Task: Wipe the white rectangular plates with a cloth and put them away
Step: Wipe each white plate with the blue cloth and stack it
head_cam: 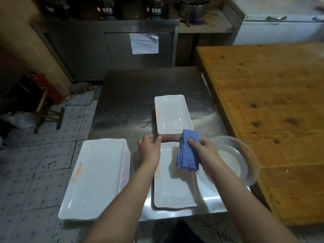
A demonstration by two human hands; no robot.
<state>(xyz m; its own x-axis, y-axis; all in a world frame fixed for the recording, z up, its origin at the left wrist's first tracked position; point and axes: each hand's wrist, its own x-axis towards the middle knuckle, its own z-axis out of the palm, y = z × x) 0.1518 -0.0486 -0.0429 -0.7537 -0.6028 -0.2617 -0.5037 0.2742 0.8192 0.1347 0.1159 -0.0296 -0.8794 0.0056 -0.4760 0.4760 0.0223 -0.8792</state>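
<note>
A white rectangular plate [175, 188] lies on the steel table's near edge. My left hand [149, 148] grips its far left corner. My right hand [204, 150] holds a blue cloth [188, 153] over the plate's far right part. A stack of white rectangular plates [172, 114] stands just beyond, in the table's middle. A taller stack of white plates [95, 179] sits at the near left corner, overhanging the table's edge.
A clear glass bowl [245, 160] sits at the steel table's [133, 95] right edge beside my right wrist. A wooden table [273, 106] adjoins on the right. Water drops lie left of the middle stack. Steel cabinets stand behind; tiled floor lies left.
</note>
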